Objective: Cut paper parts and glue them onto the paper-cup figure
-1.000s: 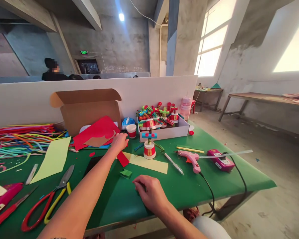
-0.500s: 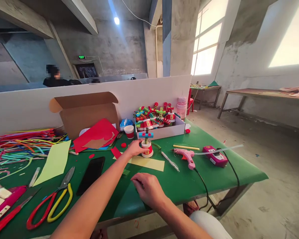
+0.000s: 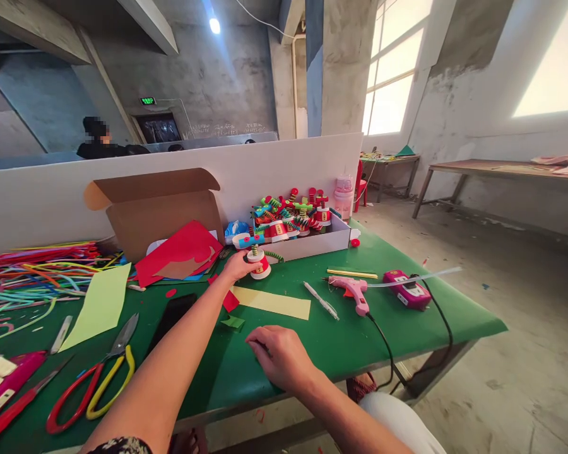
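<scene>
My left hand (image 3: 236,265) reaches across the green table (image 3: 407,315) and grips a small paper-cup figure (image 3: 259,263) with a red band, coiled pipe-cleaner arms and a blue top. The figure is tilted and lifted a little, just in front of a white tray (image 3: 312,244) filled with several similar figures. My right hand (image 3: 279,356) rests near the front edge, fingers curled down onto the table covering. A yellow paper strip (image 3: 272,302) and a small green scrap (image 3: 233,322) lie between the hands.
A pink glue gun (image 3: 355,291) with a black cord, a pink device (image 3: 407,289), a pen (image 3: 320,300) and a yellow stick (image 3: 353,273) lie at right. Left: scissors (image 3: 94,384), a black phone (image 3: 170,314), red paper (image 3: 180,251), a cardboard box (image 3: 156,208), pipe cleaners (image 3: 33,271). A person sits behind the divider.
My left hand went from the red paper to the cup figure, took hold of it and has carried it left and back toward the tray, tilting it. My right hand has stayed put.
</scene>
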Available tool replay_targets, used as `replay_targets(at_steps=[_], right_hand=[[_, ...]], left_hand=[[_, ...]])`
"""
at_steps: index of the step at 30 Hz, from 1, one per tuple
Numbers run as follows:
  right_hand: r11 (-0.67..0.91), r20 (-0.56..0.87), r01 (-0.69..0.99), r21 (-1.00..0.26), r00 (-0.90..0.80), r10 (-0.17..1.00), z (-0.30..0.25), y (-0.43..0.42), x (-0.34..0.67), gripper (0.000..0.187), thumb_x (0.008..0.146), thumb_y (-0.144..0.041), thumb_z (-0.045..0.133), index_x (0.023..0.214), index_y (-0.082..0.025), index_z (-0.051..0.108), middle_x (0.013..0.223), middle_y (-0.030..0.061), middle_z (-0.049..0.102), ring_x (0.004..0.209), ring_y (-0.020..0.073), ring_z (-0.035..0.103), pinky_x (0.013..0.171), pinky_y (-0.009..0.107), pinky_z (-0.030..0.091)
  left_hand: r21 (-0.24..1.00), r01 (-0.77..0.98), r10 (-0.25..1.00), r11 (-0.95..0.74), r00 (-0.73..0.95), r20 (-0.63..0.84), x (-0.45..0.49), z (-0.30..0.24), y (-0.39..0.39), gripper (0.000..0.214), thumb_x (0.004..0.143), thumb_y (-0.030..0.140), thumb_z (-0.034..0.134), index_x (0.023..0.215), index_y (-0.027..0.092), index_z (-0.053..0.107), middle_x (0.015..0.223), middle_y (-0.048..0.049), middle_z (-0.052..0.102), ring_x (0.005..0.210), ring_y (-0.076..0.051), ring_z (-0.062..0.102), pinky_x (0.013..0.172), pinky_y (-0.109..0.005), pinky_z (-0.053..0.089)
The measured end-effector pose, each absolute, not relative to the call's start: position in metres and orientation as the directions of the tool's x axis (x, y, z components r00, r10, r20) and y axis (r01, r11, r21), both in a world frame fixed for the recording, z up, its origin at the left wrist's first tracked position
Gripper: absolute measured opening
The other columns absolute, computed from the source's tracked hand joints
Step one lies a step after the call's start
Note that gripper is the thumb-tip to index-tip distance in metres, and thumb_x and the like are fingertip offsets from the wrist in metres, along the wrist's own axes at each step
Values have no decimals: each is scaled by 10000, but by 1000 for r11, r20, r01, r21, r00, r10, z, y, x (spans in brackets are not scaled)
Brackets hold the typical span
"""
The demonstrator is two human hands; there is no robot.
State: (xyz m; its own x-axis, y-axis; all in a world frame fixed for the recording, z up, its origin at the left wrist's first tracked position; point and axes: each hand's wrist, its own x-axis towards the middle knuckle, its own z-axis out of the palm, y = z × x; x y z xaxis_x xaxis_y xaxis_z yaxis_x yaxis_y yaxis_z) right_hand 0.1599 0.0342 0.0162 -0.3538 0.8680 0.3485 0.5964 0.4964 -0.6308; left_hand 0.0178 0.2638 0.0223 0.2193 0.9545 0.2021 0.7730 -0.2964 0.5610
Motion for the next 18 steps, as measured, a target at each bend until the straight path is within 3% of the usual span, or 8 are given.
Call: replay_targets(at_steps=[11, 18], right_hand=[[520, 325, 603, -604, -410, 852, 17, 35, 159, 184, 911, -171, 509, 939, -192, 690, 864, 44, 731, 793, 166, 673, 675, 229, 435], [510, 322, 604, -612, -398, 859, 14, 37, 160, 180, 907, -167, 515, 947, -203, 688, 892, 43, 739, 824, 167, 678, 704, 229, 443]], left_hand=[[458, 864, 975, -211, 152, 162, 20, 25, 254, 538, 642, 444, 764, 1113, 212, 647, 1147, -111, 707, 1089, -335, 628, 871, -391, 483], [279, 934, 965, -222, 170, 201, 3, 46, 229, 624, 668, 444, 759, 1227, 218, 599, 1233, -110, 668, 1185, -360, 551, 929, -430, 458]])
